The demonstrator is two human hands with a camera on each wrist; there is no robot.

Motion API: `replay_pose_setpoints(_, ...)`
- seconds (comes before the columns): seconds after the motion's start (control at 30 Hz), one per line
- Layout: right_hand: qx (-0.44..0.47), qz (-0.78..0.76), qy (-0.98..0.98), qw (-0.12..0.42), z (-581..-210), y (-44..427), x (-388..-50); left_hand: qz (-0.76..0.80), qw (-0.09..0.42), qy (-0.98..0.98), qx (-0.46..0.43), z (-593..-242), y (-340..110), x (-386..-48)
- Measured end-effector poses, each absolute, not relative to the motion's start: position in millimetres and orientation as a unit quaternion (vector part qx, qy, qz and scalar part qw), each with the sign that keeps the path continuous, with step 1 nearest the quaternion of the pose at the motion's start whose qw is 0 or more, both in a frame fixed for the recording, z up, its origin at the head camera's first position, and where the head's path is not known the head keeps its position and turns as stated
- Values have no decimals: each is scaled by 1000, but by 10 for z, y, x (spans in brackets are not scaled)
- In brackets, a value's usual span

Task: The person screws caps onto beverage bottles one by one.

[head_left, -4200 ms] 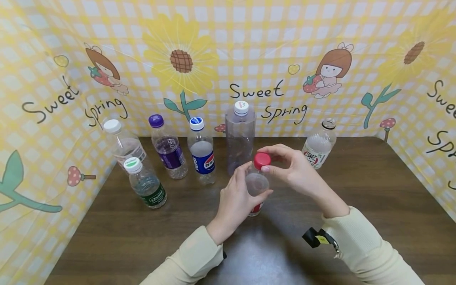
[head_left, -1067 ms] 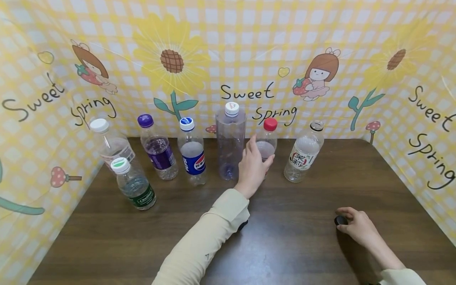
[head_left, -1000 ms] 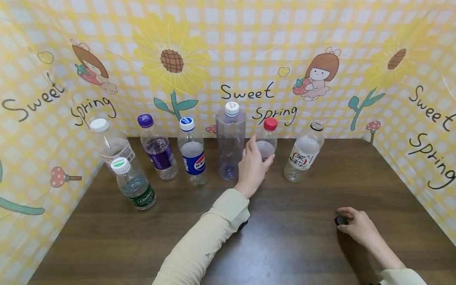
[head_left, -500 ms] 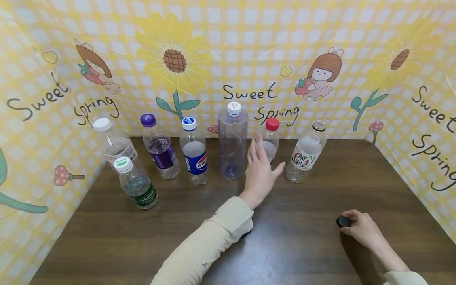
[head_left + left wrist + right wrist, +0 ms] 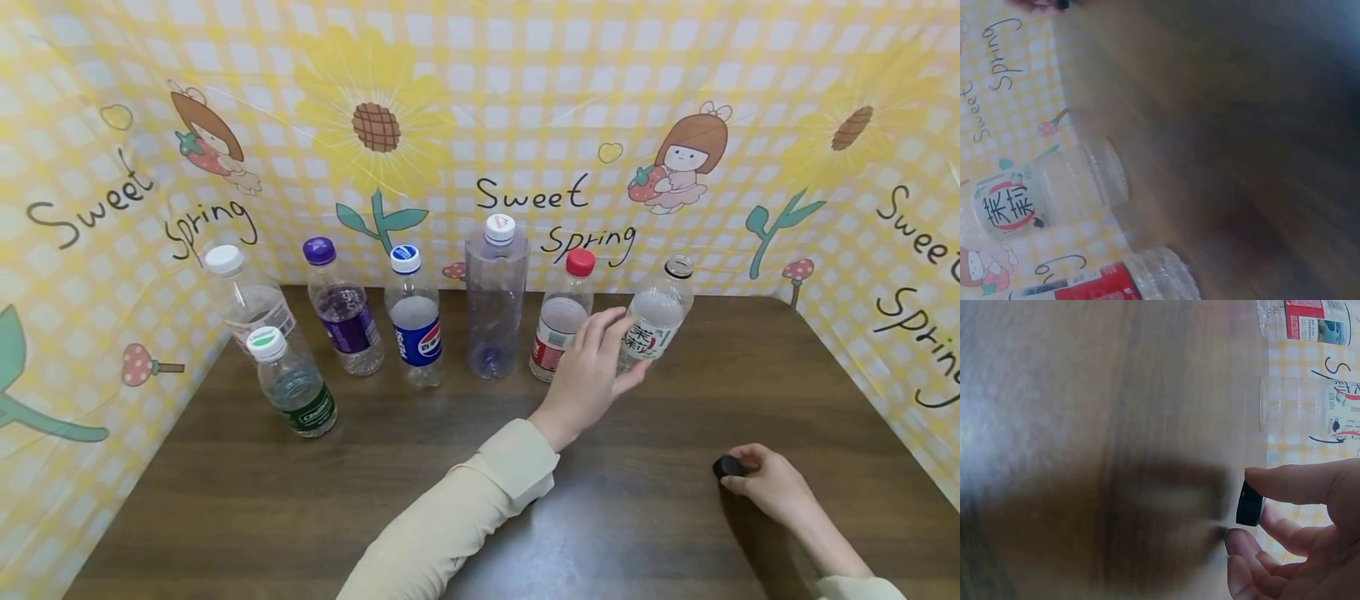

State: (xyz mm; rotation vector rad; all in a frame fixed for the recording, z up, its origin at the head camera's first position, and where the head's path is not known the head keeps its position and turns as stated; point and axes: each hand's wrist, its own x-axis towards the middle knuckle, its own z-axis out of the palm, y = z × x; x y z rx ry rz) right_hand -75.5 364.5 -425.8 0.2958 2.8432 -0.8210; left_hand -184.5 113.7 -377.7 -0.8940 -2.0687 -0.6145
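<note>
A clear bottle with a white, red and green label (image 5: 656,321) stands uncapped at the right end of the row, its neck bare. My left hand (image 5: 588,375) is just in front and left of it, fingers spread and nothing between them; the left wrist view shows that bottle (image 5: 1072,184) without fingers around it. Just left of the hand stands a red-capped bottle (image 5: 551,342), partly covered by the fingers. Lower right, my right hand (image 5: 776,483) pinches a black bottle cap (image 5: 1250,503) between thumb and fingers, a little above the tabletop.
Along the back stand a tall purplish bottle (image 5: 497,308), a Pepsi bottle (image 5: 417,333), a purple-capped bottle (image 5: 348,321) and a white-capped bottle (image 5: 258,304). A green-labelled bottle (image 5: 307,404) stands in front at left. Patterned cloth (image 5: 450,100) walls the brown table (image 5: 375,508).
The red-capped bottle, earlier held by both hands, now stands in the row. My left hand has let go of it and moved right. My right hand has moved from its cap to the black cap.
</note>
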Motion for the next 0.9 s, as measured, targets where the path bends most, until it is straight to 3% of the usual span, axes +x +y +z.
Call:
replay_pose_setpoints(0.13,112,-288,946,94,-4235,3681,-735,-289,278,-855,-328,-3737,1253,-1880)
replay_pose_setpoints(0.3,117,-298,942,101,-4190,3721,-727,-414,95,-879,-215,-3597,1409,-1955)
replay_pose_setpoints(0.4,118,-297,942,100,-4159,3715,-726,-451,34,-877,-160,-3480,1498,-1996)
replay_pose_setpoints(0.9,109,-300,944,81,-4154,3678,-702,-381,57,-905,-182,-3375,1794,-2119)
